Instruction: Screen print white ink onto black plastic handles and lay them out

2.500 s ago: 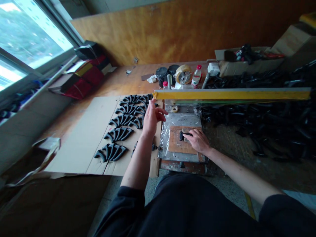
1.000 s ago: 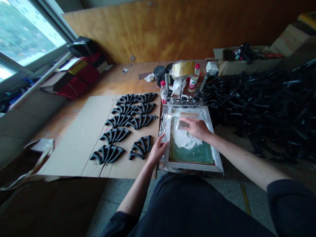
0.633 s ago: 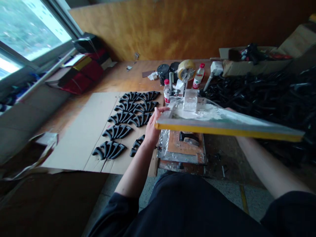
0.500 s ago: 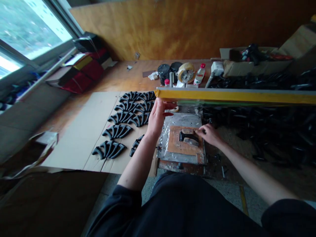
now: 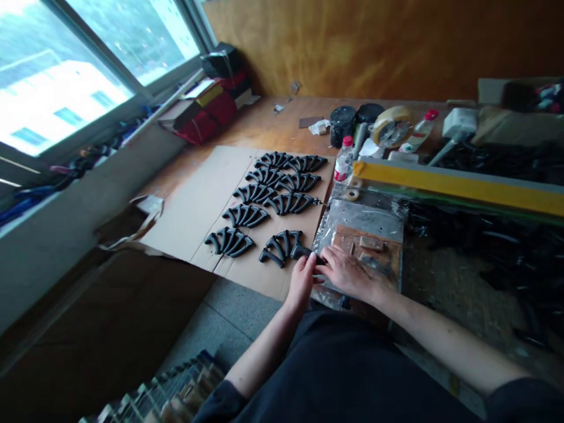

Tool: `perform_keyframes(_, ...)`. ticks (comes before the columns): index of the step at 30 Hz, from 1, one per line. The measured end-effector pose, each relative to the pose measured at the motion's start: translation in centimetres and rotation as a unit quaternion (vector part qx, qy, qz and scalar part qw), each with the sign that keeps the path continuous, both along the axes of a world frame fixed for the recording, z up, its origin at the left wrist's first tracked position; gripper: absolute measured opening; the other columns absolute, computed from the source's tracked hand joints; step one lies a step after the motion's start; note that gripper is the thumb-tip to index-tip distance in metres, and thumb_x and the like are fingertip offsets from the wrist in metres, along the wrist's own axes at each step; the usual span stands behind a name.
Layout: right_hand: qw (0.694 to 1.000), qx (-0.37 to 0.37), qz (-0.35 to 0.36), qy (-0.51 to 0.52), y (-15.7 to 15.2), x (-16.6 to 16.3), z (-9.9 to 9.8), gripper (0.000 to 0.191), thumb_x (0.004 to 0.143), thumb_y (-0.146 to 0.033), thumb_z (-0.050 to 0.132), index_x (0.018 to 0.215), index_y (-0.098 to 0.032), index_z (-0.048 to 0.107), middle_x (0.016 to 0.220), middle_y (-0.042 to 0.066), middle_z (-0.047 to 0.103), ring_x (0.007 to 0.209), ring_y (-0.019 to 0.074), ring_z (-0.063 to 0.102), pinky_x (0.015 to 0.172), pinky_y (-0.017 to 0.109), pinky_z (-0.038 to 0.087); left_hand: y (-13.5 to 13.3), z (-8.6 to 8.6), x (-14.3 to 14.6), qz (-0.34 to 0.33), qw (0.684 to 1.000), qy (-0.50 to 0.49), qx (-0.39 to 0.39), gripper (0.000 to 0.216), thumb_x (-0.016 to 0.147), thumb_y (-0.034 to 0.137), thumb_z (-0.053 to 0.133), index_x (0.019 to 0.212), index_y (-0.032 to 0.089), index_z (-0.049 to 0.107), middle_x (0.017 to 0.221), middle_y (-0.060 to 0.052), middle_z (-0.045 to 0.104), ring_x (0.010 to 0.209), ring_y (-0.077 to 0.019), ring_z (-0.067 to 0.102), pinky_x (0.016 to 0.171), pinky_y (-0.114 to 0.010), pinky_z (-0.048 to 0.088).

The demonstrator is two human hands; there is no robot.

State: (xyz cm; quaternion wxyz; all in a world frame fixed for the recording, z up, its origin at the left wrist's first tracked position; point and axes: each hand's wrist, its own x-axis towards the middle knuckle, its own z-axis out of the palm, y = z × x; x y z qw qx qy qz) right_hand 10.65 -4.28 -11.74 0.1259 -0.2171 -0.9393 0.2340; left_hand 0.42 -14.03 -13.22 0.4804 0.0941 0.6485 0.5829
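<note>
Both hands meet over the near edge of the metal base plate [image 5: 390, 217], holding a black curved handle-like part [image 5: 302, 251] between them. My left hand [image 5: 303, 276] is closed on it from the left, thumb on top. From the right, my right hand [image 5: 346, 270] has its fingers wrapped round the part's other end, which they hide. Just left of the hands, a fan of similar black parts [image 5: 282, 244] lies on the cardboard sheet [image 5: 185, 200]. A brown fixture board [image 5: 346, 234] with small raised blocks lies on the plate, partly behind my right hand.
A yellow-edged frame [image 5: 440, 182] extends over the plate's far side. Behind stand a red-capped bottle [image 5: 343, 158], black tubs [image 5: 342, 126] and a tape roll [image 5: 392, 126]. More black parts [image 5: 458, 235] are heaped at right. Several fans of parts cover the cardboard's right half.
My left hand has come off the frame's end and down to the part. The part has left the fixture board and is in both hands. The view has swung left.
</note>
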Motion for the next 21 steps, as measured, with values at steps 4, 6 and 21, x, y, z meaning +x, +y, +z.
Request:
perform_keyframes(4, 0.997, -0.034, 0.047, -0.055, 1.2, -6.2, -2.6, 0.025, 0.098, -0.035, 0.049, 0.109, -0.021, 0.066, 0.100, 0.007, 0.066, 0.103, 0.0199, 0.057, 0.093, 0.031, 0.041, -3.7, -3.6, -6.3, 0.094, 0.990, 0.049, -0.088, 0.048, 0.083, 0.063, 0.053, 0.094, 0.016, 0.052, 0.085, -0.008, 0.069, 0.061, -0.0137, 0.066, 0.048, -0.020, 0.047)
perform_keyframes(6, 0.992, -0.027, 0.029, -0.123, 2.1, -8.9, -4.2, 0.030, 0.099, -0.038, 0.045, 0.112, -0.023, 0.068, 0.101, 0.008, 0.067, 0.104, 0.0204, 0.058, 0.092, 0.031, 0.041, -5.6, -6.1, -8.5, 0.109, 0.978, 0.070, -0.161, 0.042, 0.090, 0.058, 0.043, 0.094, 0.017, 0.049, 0.083, -0.008, 0.070, 0.056, -0.0128, 0.065, 0.047, -0.019, 0.046)
perform_keyframes(21, 0.952, 0.013, 0.034, -0.303, 0.6, -16.6, -7.0, 0.029, 0.094, -0.038, 0.050, 0.107, -0.022, 0.072, 0.104, 0.013, 0.069, 0.092, 0.0259, 0.068, 0.076, 0.034, 0.049, -6.4, -11.2, -11.7, 0.024, 0.965, 0.058, -0.254, 0.042, 0.094, 0.056, 0.037, 0.080, 0.019, 0.050, 0.058, -0.006, 0.067, 0.048, -0.0175, 0.064, 0.046, -0.026, 0.050)
